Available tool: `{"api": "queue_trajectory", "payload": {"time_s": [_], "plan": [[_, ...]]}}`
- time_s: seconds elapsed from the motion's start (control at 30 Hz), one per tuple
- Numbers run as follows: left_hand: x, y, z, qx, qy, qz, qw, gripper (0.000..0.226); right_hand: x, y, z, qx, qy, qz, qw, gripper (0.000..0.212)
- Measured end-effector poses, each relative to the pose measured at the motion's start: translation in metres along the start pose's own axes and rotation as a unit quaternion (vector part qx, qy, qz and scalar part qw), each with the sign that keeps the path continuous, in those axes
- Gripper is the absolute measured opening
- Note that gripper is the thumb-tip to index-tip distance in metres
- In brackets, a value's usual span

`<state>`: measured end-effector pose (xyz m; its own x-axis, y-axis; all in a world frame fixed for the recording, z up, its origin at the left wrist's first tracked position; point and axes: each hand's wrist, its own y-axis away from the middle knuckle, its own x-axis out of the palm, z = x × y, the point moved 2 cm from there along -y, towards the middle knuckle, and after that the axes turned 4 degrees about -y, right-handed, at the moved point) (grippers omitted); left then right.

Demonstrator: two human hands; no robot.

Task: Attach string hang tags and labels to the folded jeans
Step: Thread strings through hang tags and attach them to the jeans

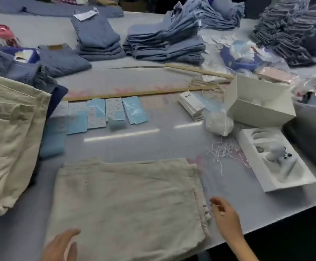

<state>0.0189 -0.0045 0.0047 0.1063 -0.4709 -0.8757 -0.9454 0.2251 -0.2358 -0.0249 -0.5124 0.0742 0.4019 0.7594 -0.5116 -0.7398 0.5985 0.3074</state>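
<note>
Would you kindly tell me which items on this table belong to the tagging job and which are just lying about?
For the job: beige folded jeans; white hang tags; label sheets; loose strings.

Lying about: red bottle; open white box; white moulded tray.

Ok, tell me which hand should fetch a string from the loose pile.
Right. The right hand hovers off the folded beige jeans' right edge, on the loose strings' side; the left hand is at the jeans' near-left corner, farther away.
</note>
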Motion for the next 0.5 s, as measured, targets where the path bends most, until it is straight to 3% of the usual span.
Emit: {"api": "queue_trajectory", "payload": {"time_s": [0.07, 0.13, 0.23, 0.5], "plan": [[0.022, -0.043, -0.062, -0.01, 0.001, 0.078, 0.997, 0.048, 0.029, -0.016, 0.014, -0.084, 0.082, 0.021, 0.993, 0.028], [0.055, -0.065, -0.097, 0.0, -0.079, 0.137, 0.987, 0.055, 0.071, -0.029, 0.019, -0.121, 0.2, 0.07, 0.97, 0.056], [0.088, -0.07, -0.104, -0.063, -0.125, 0.202, 0.969, 0.062, 0.103, -0.037, 0.008, -0.137, 0.345, 0.025, 0.928, 0.068], [0.105, -0.067, -0.086, -0.107, -0.205, 0.18, 0.956, 0.06, 0.105, -0.06, 0.007, -0.228, 0.212, -0.022, 0.95, 0.053]]}}
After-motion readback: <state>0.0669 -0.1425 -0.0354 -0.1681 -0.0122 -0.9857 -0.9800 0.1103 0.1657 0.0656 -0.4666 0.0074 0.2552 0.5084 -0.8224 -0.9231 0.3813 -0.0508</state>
